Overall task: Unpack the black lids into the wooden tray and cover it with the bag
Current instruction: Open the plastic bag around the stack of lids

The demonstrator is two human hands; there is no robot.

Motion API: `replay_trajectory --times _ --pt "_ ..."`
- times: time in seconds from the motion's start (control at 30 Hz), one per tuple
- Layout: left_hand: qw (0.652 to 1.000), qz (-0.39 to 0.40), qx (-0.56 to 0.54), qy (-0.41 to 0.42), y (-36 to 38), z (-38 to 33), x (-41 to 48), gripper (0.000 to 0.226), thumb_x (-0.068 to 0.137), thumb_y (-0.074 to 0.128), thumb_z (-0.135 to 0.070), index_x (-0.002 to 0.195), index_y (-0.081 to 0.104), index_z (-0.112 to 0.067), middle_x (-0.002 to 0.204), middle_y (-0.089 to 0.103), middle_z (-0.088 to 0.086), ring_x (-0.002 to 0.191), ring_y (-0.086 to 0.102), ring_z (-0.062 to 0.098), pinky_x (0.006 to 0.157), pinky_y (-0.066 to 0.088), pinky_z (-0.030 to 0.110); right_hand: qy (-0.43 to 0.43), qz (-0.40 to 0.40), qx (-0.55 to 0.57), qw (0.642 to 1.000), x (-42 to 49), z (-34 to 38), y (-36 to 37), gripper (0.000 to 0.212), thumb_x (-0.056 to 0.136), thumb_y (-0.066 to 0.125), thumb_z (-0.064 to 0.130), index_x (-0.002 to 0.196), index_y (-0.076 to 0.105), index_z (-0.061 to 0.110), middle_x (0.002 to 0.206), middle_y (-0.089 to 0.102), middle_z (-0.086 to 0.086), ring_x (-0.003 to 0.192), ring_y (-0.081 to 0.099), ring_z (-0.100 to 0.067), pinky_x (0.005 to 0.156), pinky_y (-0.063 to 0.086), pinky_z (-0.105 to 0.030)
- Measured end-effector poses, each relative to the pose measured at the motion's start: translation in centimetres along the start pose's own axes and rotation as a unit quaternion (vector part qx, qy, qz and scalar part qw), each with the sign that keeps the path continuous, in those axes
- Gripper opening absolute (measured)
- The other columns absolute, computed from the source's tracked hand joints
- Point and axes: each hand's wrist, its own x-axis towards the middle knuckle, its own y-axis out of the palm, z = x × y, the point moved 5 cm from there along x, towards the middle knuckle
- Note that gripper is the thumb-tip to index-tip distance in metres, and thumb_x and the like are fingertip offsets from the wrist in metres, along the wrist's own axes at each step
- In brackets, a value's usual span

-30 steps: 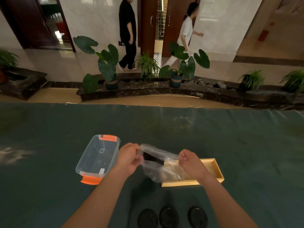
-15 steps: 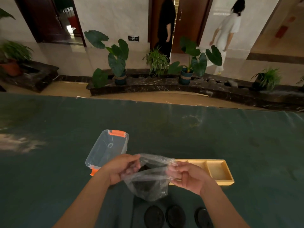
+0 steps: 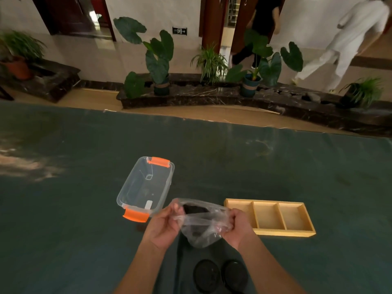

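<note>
My left hand [image 3: 164,227] and my right hand [image 3: 238,224] each pinch one side of a clear plastic bag [image 3: 201,228], holding its mouth apart above the table. Something black shows inside the bag near its top. A wooden tray [image 3: 284,233] with three compartments lies just right of my right hand, and nothing is in it. Two black round lids [image 3: 206,275] [image 3: 234,274] lie on the table below the bag, between my forearms.
A clear plastic box [image 3: 146,187] with orange latches stands left of the bag. The dark green table [image 3: 63,209] stretches wide around. Beyond its far edge are potted plants [image 3: 159,58] on a stone ledge, and two people walk near the doors.
The bag has come off the tray and toward me, and its mouth is pulled wider. The camera shifted, so the tray is fully in view and only two lids show.
</note>
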Motion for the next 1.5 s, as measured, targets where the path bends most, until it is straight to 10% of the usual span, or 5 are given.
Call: replay_trajectory --times 0.23,0.53,1.03,1.3,1.5 --pt "0.994 0.01 -0.055 -0.089 0.1 0.5 1.6 0.019 0.092 0.043 -0.007 0.075 0.047 -0.013 0.043 0.035 -0.003 0.031 0.037 0.01 0.035 0.028 0.017 -0.022 0.116 0.078 0.99 1.6 0.0 0.8 0.011 0.071 0.059 0.007 0.08 0.054 0.011 0.082 0.046 -0.009 0.069 0.05 -0.025 0.088 0.048 -0.039" --pt "0.998 -0.031 -0.049 0.032 1.1 -1.1 2.9 0.032 0.102 0.038 -0.012 0.071 0.043 -0.016 0.049 0.038 -0.003 0.036 0.038 0.009 0.036 0.035 0.021 -0.031 0.115 -0.472 0.874 -0.7 0.2 1.2 0.066 0.084 0.055 -0.018 0.122 0.057 0.036 0.134 0.055 -0.009 0.12 0.061 -0.032 0.09 0.064 -0.046" --pt "0.992 -0.085 -0.081 0.035 -3.0 0.4 3.0 0.027 0.106 0.046 -0.015 0.108 0.07 -0.004 0.091 0.082 0.011 0.081 0.08 0.023 0.107 0.047 0.038 0.038 0.106 0.203 0.973 1.6 -4.4 -1.4 0.004 0.086 0.053 0.009 0.082 0.055 0.009 0.069 0.048 -0.006 0.053 0.047 -0.016 0.053 0.049 -0.03" --pt "0.996 -0.053 0.016 -0.066 -4.2 1.4 3.1 0.029 0.103 0.043 -0.016 0.08 0.061 -0.012 0.052 0.049 -0.003 0.038 0.045 0.01 0.04 0.036 0.022 0.009 0.097 0.05 0.994 3.2 -2.9 -0.7 0.016 0.077 0.067 0.02 0.065 0.057 0.017 0.052 0.037 0.005 0.039 0.03 -0.011 0.037 0.029 -0.025" --pt "0.993 -0.064 0.079 -0.063 -4.9 1.1 3.9 0.025 0.099 0.042 -0.015 0.079 0.056 -0.012 0.046 0.032 -0.006 0.03 0.03 0.009 0.034 0.023 0.023 -0.158 0.037 -0.358 0.92 2.7 -0.2 1.0 0.051 0.089 0.075 0.032 0.136 0.055 0.036 0.121 0.066 -0.003 0.101 0.067 -0.027 0.09 0.06 -0.047"
